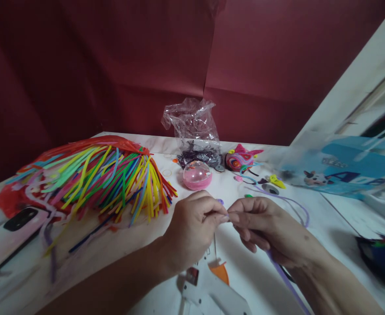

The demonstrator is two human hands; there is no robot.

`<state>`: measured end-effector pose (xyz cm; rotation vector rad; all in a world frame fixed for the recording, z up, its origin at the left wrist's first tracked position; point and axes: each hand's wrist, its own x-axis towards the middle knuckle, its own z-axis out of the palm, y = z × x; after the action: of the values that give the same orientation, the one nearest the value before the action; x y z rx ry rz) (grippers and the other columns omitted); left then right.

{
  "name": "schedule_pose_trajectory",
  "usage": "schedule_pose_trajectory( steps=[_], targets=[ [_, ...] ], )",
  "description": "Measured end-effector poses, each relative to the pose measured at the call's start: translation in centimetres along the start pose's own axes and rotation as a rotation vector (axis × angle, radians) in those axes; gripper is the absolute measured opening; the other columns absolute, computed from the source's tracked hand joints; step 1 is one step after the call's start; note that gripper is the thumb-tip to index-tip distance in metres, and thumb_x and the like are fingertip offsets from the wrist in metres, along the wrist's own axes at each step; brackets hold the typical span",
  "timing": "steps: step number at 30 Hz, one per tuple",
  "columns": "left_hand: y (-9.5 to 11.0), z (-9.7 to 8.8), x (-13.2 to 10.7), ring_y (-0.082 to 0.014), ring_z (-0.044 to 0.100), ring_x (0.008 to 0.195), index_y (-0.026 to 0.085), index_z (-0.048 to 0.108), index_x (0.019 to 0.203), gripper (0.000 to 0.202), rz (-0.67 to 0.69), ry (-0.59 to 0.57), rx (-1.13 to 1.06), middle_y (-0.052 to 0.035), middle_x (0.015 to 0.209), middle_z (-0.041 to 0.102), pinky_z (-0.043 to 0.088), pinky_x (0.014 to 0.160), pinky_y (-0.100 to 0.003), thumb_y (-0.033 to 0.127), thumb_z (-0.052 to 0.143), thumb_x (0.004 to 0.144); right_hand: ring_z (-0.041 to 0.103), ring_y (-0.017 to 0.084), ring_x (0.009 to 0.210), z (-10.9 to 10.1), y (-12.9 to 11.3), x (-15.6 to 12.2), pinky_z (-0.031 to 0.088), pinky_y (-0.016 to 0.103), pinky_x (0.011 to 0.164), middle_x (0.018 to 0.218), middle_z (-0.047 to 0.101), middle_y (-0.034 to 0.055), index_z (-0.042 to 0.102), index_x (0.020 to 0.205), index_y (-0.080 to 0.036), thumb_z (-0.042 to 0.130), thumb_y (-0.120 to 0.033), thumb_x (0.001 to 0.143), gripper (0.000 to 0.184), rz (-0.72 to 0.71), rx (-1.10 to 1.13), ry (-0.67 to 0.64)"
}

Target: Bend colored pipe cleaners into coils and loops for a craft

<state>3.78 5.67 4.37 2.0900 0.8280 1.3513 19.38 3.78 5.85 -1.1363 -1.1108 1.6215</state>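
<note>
Purple fuzzy stem [285, 278] is before you; your left hand [192, 227] and right hand [273, 224] both pinch its small part, probably to control it precisely. Its long part seems to pass under the right hand, apart from the white glue gun [212, 286].

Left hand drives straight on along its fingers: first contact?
Most likely the fingertips of the right hand. Both hands' tips almost meet in this view; whether they already touch is hard to tell.

Left hand [192, 229] and right hand [273, 225] pinching purple strand [287, 282], multicoloured strips [123, 179] at left, glue gun [212, 286] below
</note>
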Motion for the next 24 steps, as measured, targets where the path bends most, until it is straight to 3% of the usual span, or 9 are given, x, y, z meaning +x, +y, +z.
schedule_pose_trajectory(
  steps=[6, 13, 17, 21, 24],
  targets=[
    [0.74, 0.49, -0.16, -0.0062, 0.052, 0.055, 0.012, 0.063, 0.063, 0.010, -0.091, 0.132, -0.175, 0.0023, 0.059, 0.055, 0.040, 0.052, -0.014, 0.002, 0.063, 0.066, 0.027, -0.001, 0.025, 0.49, -0.18, -0.42, 0.034, 0.014, 0.031, 0.040, 0.055, -0.0035, 0.064, 0.058, -0.012, 0.075, -0.026, 0.061, 0.018, -0.019, 0.108, -0.056],
    [0.40, -0.13, 0.13, -0.0092, 0.053, 0.061, 0.013, 0.063, 0.066, 0.010, 0.033, -0.005, -0.013, 0.0004, 0.063, 0.056, 0.041, 0.057, -0.019, 0.006, 0.059, 0.071, 0.036, 0.001, 0.027, 0.21, -0.42, -1.01, 0.022, 0.010, 0.027, 0.036, 0.053, -0.0034, 0.062, 0.057, -0.012, 0.075, -0.030, 0.062, 0.023, -0.081, -0.139, 0.075],
    [0.09, -0.25, 0.15, -0.0102, 0.054, 0.063, 0.014, 0.063, 0.066, 0.012, 0.108, -0.009, 0.043, -0.0002, 0.065, 0.056, 0.042, 0.057, -0.020, 0.006, 0.056, 0.073, 0.037, 0.001, 0.027, -0.08, -0.21, -1.00, 0.021, 0.010, 0.027, 0.035, 0.051, -0.0043, 0.061, 0.059, -0.013, 0.072, -0.032, 0.066, 0.023, -0.079, -0.211, 0.077],
    [0.27, 0.04, -0.01, -0.0082, 0.053, 0.059, 0.013, 0.062, 0.064, 0.012, 0.067, 0.078, -0.067, 0.0009, 0.062, 0.054, 0.041, 0.054, -0.018, 0.004, 0.059, 0.071, 0.035, 0.001, 0.025, 0.22, -0.31, -0.80, 0.017, 0.011, 0.025, 0.036, 0.052, -0.0036, 0.061, 0.058, -0.013, 0.074, -0.033, 0.063, 0.024, -0.048, -0.131, 0.015],
    [0.58, 0.31, -0.18, -0.0075, 0.052, 0.057, 0.014, 0.062, 0.063, 0.011, -0.038, 0.141, -0.192, 0.0018, 0.060, 0.054, 0.041, 0.053, -0.017, 0.004, 0.061, 0.068, 0.030, -0.001, 0.024, 0.45, -0.30, -0.60, 0.025, 0.011, 0.027, 0.037, 0.053, -0.0038, 0.063, 0.059, -0.012, 0.075, -0.032, 0.062, 0.023, -0.021, -0.019, -0.032]
  ],
)
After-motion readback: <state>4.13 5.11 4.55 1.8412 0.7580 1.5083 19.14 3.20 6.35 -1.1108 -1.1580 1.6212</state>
